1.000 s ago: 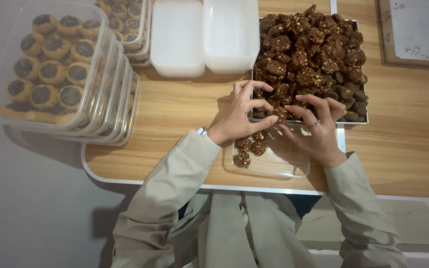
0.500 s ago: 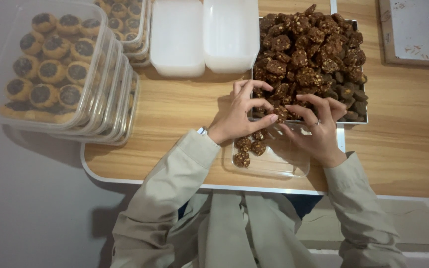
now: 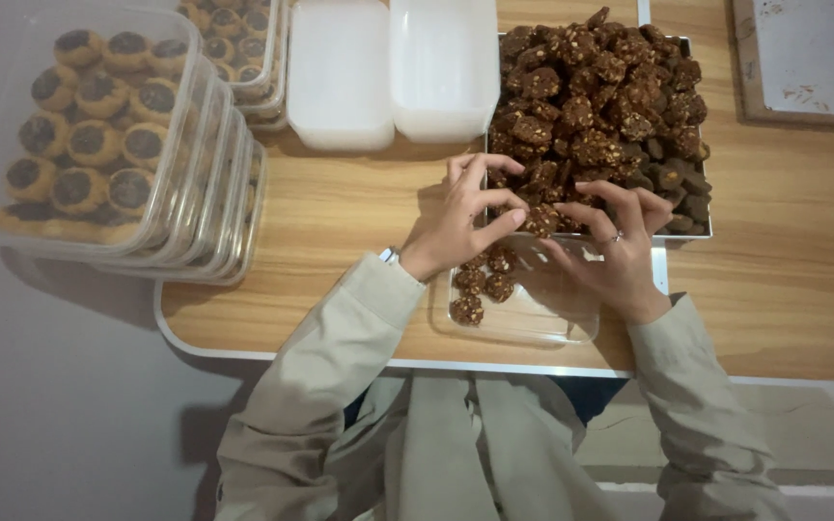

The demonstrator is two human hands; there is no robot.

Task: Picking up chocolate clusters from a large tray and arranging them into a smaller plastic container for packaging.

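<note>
Home bakery: cookie tray (image 3: 697,230), stacked tubs (image 3: 195,193)
</note>
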